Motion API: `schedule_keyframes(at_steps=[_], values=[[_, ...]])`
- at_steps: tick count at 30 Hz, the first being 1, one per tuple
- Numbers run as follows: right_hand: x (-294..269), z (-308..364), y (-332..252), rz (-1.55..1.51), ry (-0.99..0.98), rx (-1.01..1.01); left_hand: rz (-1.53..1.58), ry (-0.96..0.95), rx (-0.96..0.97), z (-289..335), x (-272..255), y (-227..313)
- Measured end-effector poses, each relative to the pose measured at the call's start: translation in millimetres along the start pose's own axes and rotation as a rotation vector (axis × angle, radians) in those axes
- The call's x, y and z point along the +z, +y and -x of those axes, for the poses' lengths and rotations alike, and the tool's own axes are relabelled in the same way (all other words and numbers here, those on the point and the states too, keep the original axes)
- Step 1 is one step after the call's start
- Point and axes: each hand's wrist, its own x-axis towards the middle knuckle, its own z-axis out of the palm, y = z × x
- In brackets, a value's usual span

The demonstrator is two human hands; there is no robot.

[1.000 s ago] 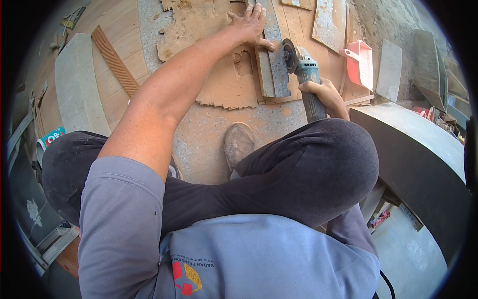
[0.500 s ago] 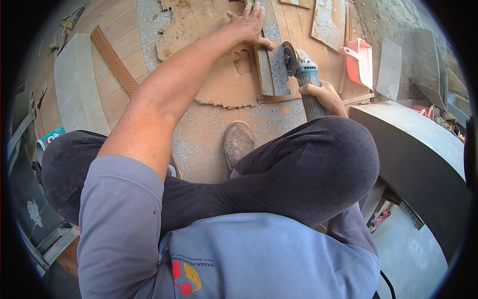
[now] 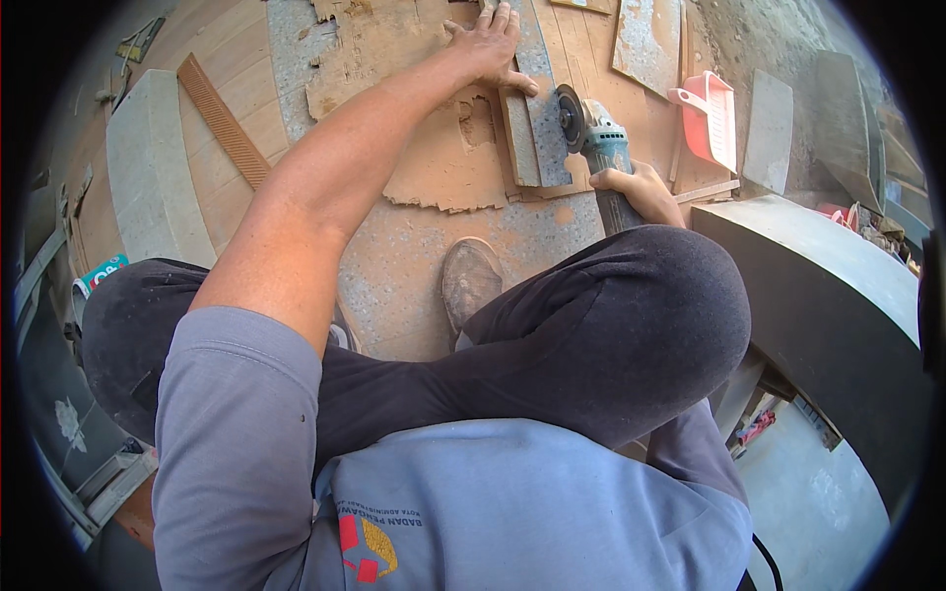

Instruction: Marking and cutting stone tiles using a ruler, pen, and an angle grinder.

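Note:
My right hand [image 3: 645, 194] is wrapped round the dark body of a teal angle grinder [image 3: 607, 150], thumb on top. The grinder's round disc [image 3: 569, 117] stands on edge at the right side of a grey speckled tile strip [image 3: 550, 148]; I cannot tell whether it touches. At the far end of the strip, my left hand [image 3: 488, 49] lies with fingers spread and thumb out, pressing on the tile and the wooden strip [image 3: 521, 148] beside it. Under these is a worn, dusty board [image 3: 424, 163] with broken edges. The near right corner of the tile looks uneven.
A pink dustpan [image 3: 711, 123] stands right of the grinder, near loose tile pieces [image 3: 769, 128]. A dark-sided bench [image 3: 788, 266] is close by my right knee. Left lie a brown ribbed strip [image 3: 222, 118] and a pale long slab [image 3: 153, 167]. My shoe [image 3: 471, 281] is near the board.
The whole view shifts slightly. My left hand stays pressed at the far end, and the grinder in my right hand keeps nearly the same place beside the tile.

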Motion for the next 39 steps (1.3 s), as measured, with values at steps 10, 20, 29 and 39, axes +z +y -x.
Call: schedule_keyframes(at_steps=[10,20,29,39], values=[[2,7,-2,0.013,0.015,0.028,-0.001,0.011,0.017,1,0,-2],[1,7,12,0.001,0.009,0.039,0.01,0.013,0.004,1,1,1],[2,16,0,-0.017,0.028,0.034,0.002,0.021,-0.006,-1,1,0],[3,22,4,0.001,0.006,0.049,-0.009,0.008,-0.006,-3,3,-1]])
